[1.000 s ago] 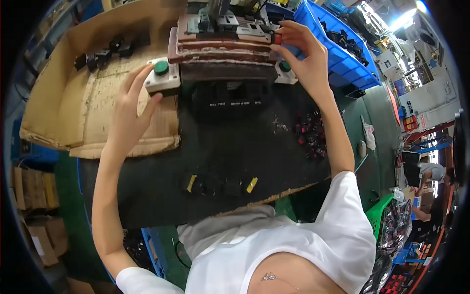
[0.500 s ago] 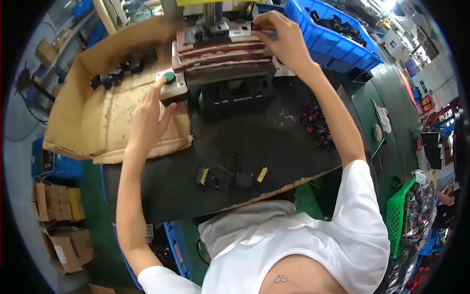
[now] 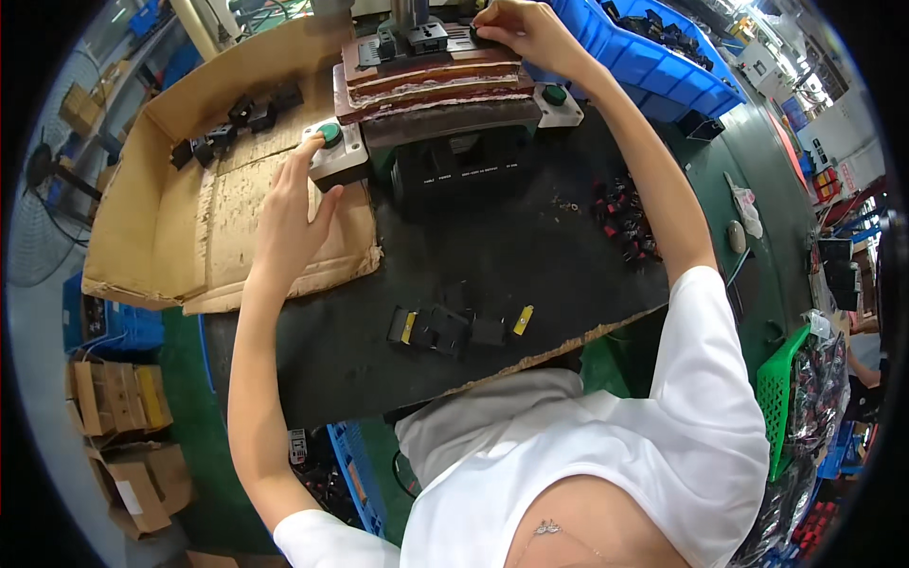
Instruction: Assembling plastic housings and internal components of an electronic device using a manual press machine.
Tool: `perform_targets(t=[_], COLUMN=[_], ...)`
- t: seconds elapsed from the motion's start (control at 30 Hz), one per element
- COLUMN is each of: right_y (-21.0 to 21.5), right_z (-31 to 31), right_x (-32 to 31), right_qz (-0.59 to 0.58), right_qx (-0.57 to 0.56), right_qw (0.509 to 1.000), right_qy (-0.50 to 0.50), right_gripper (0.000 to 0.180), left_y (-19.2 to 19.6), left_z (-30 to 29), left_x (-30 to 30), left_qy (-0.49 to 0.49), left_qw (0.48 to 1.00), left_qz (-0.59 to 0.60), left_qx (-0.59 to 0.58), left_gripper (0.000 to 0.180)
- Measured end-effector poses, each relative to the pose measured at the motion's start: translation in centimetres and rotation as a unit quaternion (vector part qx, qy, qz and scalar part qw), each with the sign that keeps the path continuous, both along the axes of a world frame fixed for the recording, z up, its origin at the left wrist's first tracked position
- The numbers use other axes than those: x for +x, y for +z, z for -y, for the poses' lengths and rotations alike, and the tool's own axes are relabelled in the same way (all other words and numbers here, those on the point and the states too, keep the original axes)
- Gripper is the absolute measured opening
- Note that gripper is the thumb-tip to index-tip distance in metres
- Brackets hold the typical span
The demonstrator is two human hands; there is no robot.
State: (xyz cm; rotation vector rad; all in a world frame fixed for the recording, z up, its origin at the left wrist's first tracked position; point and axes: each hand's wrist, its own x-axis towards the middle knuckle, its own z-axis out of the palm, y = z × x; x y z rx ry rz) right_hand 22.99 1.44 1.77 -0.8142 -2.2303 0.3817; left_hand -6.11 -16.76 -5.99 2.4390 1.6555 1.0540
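My left hand [image 3: 282, 201] lies flat beside a grey button box [image 3: 338, 153], fingertips near its green push button [image 3: 329, 133]; it holds nothing. My right hand [image 3: 523, 26] reaches to the top of the brown press fixture [image 3: 437, 78], fingers curled on a small black part at its back right. A second grey box with a green button [image 3: 555, 95] sits just below my right wrist. On the black mat [image 3: 511, 256] near me lie several small black parts with yellow tabs [image 3: 454, 327].
A flattened cardboard box [image 3: 189, 218] at the left holds several black parts [image 3: 232, 123]. A blue bin [image 3: 663, 57] of black parts stands at the back right. Red-and-black small parts [image 3: 627, 220] lie on the mat. A green basket [image 3: 784, 388] is at the right.
My right hand has moved from the fixture's right side up onto its top. My left hand has slid slightly off the green button, resting beside the box. The view shifted.
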Motion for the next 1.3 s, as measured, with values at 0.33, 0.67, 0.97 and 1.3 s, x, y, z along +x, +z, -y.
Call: perform_targets(t=[0.33,0.67,0.97,1.3], right_y=[-0.8,6.4,0.0,-0.1], right_z=[-3.3,4.5,3.0,2.0], right_x=[2.4,5.5,7.6,7.7], right_qz=[-0.063,0.254,0.278,0.296], right_qx=[0.055,0.035,-0.186,-0.216], right_qw=[0.963,0.941,0.942,0.93], right_qy=[0.255,-0.219,0.002,-0.013], right_gripper=[0.01,0.025,0.021,0.016], left_y=[0.3,0.1,-0.1,0.1], left_z=[-0.4,-0.7,-1.3,-1.2], left_x=[0.9,-0.1,0.1,-0.3], left_qy=[0.017,0.037,0.034,0.025], left_qw=[0.997,0.995,0.995,0.993], left_qz=[-0.066,-0.084,-0.088,-0.11], left_qx=[0.044,0.032,0.045,0.031], left_gripper=[0.058,0.062,0.06,0.065])
